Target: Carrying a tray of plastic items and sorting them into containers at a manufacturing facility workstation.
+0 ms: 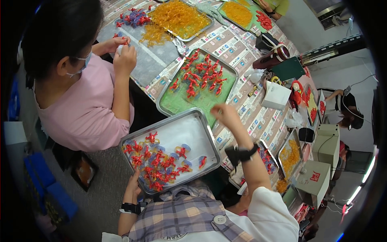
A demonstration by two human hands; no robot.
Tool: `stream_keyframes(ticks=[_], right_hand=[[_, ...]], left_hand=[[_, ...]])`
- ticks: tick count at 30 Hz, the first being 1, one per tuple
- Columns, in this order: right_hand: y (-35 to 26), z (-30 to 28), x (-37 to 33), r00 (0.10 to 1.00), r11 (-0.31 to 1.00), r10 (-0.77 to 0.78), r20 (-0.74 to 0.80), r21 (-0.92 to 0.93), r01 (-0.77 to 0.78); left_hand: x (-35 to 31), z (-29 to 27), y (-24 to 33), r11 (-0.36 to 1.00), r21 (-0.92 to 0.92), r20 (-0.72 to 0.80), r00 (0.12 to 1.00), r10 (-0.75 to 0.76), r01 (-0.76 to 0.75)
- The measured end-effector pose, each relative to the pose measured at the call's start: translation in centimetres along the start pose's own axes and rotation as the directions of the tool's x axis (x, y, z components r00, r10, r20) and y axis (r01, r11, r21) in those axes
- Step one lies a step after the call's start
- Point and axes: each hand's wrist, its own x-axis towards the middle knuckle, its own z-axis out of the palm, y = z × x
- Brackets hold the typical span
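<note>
A metal tray (189, 137) with a white inner surface is tilted in front of me, its far corner overlapping a second tray. Small red, blue and yellow plastic pieces (157, 169) lie heaped toward its near left. My left hand (133, 185) grips its near left edge, with the fingers partly hidden beneath. Over the near right side of the green-lined tray (171, 101), my right hand (226, 115) hovers with its fingers curled together; what they hold, if anything, is hidden. More red-topped assembled pieces (203, 74) stand grouped in that green-lined tray.
At left, a co-worker in a pink top (82, 107) handles a small red piece. Trays of yellow parts (181, 18) lie at the far side. A dark red flask (271, 56) and a white box (276, 94) stand on the table at right. Grey machines (314, 177) line the right.
</note>
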Motion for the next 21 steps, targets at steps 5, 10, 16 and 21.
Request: stream_keyframes(ticks=[5,10,16,21], right_hand=[[3.1,-0.2,7.4,0.93,0.948,-0.143,-0.339,-0.318,0.03],[5.0,2.3,9.1,0.918,0.885,-0.103,-0.383,-0.457,-0.091],[-1.4,-1.0,0.1,0.986,0.987,-0.158,0.057,0.041,0.156],[-2.2,2.2,-4.4,0.861,0.933,-0.33,0.387,-0.001,0.359]], left_hand=[[0.7,1.1,-0.1,1.0,0.009,-0.009,1.0,0.027,-0.027],[0.9,1.3,-0.1,1.0,-0.02,-0.02,1.0,-0.004,0.004],[0.7,-0.1,-0.4,0.998,-0.043,-0.055,0.998,0.032,-0.035],[0.7,1.3,0.3,0.998,-0.061,0.005,1.0,0.015,-0.015]])
